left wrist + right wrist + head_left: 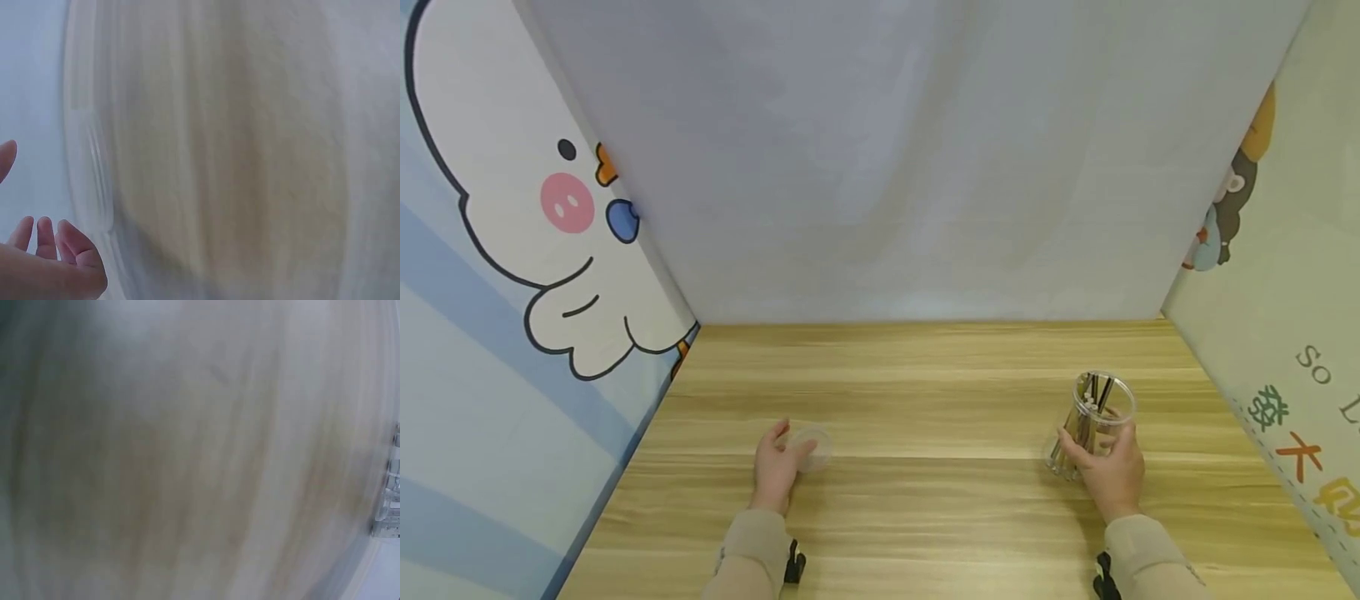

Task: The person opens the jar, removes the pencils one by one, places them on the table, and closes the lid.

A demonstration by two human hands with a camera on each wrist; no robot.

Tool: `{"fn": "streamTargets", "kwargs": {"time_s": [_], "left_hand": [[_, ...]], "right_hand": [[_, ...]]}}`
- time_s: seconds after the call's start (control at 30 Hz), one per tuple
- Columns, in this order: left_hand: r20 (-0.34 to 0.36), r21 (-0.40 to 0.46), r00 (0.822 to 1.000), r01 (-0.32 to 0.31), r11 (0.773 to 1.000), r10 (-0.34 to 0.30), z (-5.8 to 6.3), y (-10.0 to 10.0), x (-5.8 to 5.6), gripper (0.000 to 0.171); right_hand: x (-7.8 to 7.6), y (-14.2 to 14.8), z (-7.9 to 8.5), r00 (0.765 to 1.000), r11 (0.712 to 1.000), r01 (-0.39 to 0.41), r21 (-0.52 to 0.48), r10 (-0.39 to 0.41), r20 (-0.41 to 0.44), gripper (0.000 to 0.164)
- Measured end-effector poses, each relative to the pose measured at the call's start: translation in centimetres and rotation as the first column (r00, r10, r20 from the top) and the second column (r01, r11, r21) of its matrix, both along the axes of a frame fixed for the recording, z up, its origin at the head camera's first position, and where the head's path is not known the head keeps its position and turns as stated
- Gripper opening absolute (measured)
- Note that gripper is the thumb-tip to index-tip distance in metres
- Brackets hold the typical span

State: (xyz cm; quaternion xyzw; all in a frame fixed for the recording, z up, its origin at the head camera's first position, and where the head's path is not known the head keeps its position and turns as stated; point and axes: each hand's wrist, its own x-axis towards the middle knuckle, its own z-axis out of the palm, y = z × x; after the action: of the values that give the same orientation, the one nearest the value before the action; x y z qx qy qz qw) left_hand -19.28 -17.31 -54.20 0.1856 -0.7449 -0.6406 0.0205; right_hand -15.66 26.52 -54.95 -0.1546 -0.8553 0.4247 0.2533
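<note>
On the left of the table, my left hand (pixel 777 468) is beside a round translucent lid (pixel 817 450), its thumb reaching over the lid's near edge. Whether the thumb touches it cannot be told. In the left wrist view the fingers (pixel 45 240) are loosely bent, apart from the thumb, and the lid (pixel 100 181) shows as a thin pale shape beyond them. Over on the right, my right hand (pixel 1114 471) grips a clear jar (pixel 1105 421) around its side. Several thin dark sticks (pixel 1084 421), some pale-tipped, lean inside it. Only a sliver of jar (pixel 389 509) enters the right wrist view.
The wood-grain table (pixel 925 500) runs back to a pale grey curtain (pixel 910 167). A cartoon-printed panel (pixel 497 167) borders the left side, and a light green printed panel (pixel 1300 292) the right.
</note>
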Motion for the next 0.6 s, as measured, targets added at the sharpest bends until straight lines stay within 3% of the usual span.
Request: {"fn": "streamTargets", "kwargs": {"time_s": [0.2,0.6], "left_hand": [[-0.002,0.034,1.0,-0.014,0.999,0.014,1.0,0.6,-0.3,0.065],[-0.083,0.017,0.996,0.042,0.999,-0.04,3.8,2.7,-1.2,0.056]], "right_hand": [[-0.1,0.0,-0.1,1.0,1.0,-0.005,0.009,0.005,0.025,0.073],[-0.2,-0.1,-0.2,1.0,1.0,-0.013,0.008,0.013,0.024,0.072]]}}
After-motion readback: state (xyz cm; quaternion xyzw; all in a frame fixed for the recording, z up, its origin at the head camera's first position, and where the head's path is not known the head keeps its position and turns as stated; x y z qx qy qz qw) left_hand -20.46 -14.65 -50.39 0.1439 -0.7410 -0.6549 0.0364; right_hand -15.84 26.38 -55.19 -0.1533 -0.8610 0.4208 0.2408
